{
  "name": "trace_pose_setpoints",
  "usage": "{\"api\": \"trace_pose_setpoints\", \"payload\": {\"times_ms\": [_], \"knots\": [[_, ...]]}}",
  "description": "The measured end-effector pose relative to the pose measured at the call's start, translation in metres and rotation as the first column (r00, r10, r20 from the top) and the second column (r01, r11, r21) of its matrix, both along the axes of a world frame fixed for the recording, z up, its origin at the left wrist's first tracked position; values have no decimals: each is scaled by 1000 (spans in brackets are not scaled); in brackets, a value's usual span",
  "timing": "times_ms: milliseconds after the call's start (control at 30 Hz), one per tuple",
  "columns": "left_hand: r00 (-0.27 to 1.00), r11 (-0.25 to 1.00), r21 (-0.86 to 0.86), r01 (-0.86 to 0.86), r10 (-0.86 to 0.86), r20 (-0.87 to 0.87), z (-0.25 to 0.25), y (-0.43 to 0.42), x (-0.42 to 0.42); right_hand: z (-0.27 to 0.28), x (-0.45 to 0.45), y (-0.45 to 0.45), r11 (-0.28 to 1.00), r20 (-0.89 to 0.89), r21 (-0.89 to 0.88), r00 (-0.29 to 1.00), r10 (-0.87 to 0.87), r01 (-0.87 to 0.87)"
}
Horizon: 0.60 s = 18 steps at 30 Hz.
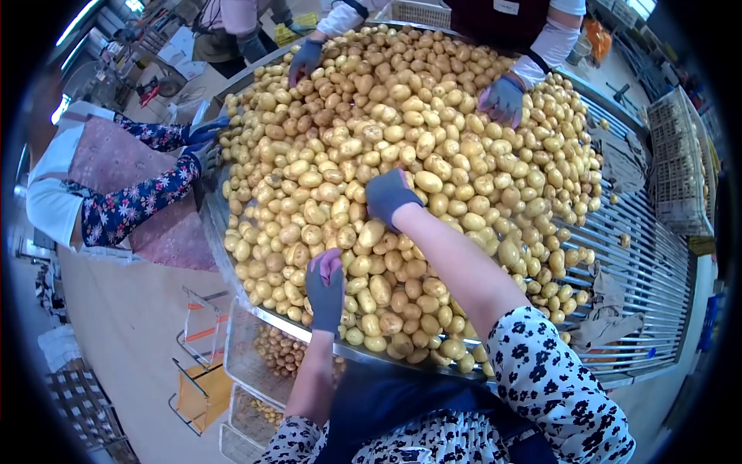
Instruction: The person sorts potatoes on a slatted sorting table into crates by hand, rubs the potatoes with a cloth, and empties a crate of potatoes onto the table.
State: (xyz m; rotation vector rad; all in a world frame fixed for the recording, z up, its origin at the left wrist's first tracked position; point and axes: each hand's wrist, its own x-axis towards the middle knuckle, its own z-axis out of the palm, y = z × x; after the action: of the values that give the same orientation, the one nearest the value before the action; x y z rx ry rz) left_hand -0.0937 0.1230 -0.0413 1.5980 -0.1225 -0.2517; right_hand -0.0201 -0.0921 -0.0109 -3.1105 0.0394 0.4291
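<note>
A large heap of yellow-brown potatoes (pixel 402 143) covers a metal sorting table. My right hand (pixel 393 199), in a dark grey glove, is closed against the middle of the heap; its fingers are turned away, so what they hold is hidden. Closer to my body, my left hand (pixel 325 290) wears a grey glove with purple fingers. Its fingers are curled in at the near left part of the heap, and I cannot make out anything in them. Potatoes lie all around both hands.
Co-workers' gloved hands reach in at the far side (pixel 502 100) and left edge (pixel 202 147). Metal rollers (pixel 645 259) with cloths (pixel 610 313) run right. A plastic crate (pixel 676 162) stands beyond; crates of potatoes (pixel 255 348) sit below the near-left edge, near a folding stool (pixel 202 394).
</note>
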Motion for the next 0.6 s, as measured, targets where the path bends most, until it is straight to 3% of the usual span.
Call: {"api": "trace_pose_setpoints", "payload": {"times_ms": [100,133,167,233,267,300,367,400,433,500,567,600], "knots": [[995,994,109,13,-24,99,-8,-4,11,-1,-4,-5,999,68,32,997,25,-28],[996,977,214,12,-31,84,18,-12,7,-8,-12,-6,994,158,77,985,70,-83],[996,977,212,18,-36,83,17,-13,8,-2,-25,-2,982,244,118,963,115,-147],[995,1000,17,8,-6,-99,11,-8,3,21,-70,9,947,73,47,947,314,-318],[980,971,238,-1,-46,192,5,-5,6,13,-90,17,960,116,132,966,232,-247],[982,970,241,-1,-45,183,9,-5,11,7,-106,23,960,150,218,978,144,-175],[767,806,584,-99,-311,561,29,-14,24,17,-134,15,912,136,403,990,27,-80],[686,756,638,-145,-388,615,43,-25,32,28,-144,7,870,65,493,996,-53,14],[740,811,584,-21,-380,554,44,-37,41,34,-156,-1,869,61,494,997,-53,16],[802,834,521,179,-431,414,49,-71,56,41,-181,-21,682,347,731,850,-397,20],[757,773,524,357,-568,323,37,-108,79,34,-207,-44,236,80,967,774,-629,92],[685,720,620,310,-622,379,17,-131,93,43,-222,-53,-216,-224,971,717,-660,105]]}}
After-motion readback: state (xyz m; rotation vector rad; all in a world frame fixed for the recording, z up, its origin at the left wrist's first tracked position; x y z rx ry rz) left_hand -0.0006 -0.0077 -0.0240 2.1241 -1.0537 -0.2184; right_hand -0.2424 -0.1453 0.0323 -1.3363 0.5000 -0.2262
